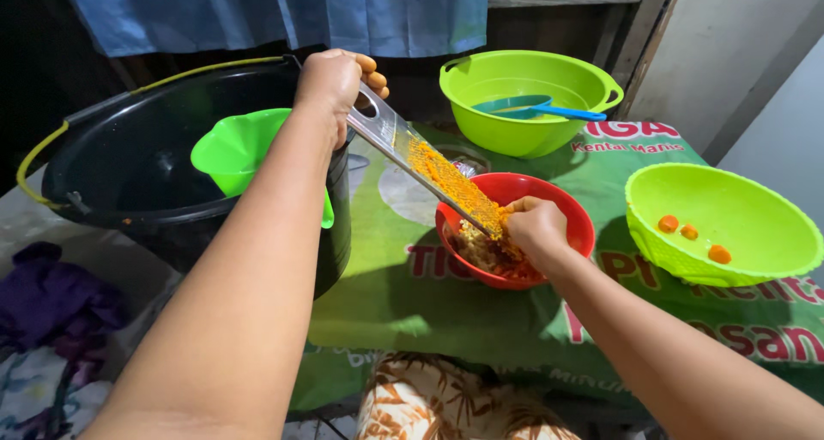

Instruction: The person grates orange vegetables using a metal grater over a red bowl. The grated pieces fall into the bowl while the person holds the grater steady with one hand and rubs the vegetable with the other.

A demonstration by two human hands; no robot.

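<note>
Over one red bowl (573,210), left hand (330,79) fingers gripping one grater (425,165), right hand (534,225) fingers pinching something hidden, two green bowls (755,260), three orange pieces (689,231).

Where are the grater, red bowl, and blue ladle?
grater (433,169), head view, on its orange-coated blade.
red bowl (573,208), head view, on its right rim.
blue ladle (573,112), head view, on its handle.

A black bucket (129,169) holds a green scoop (236,148), near two green bowls (524,84) (738,221) on a printed cloth (403,294).
</note>
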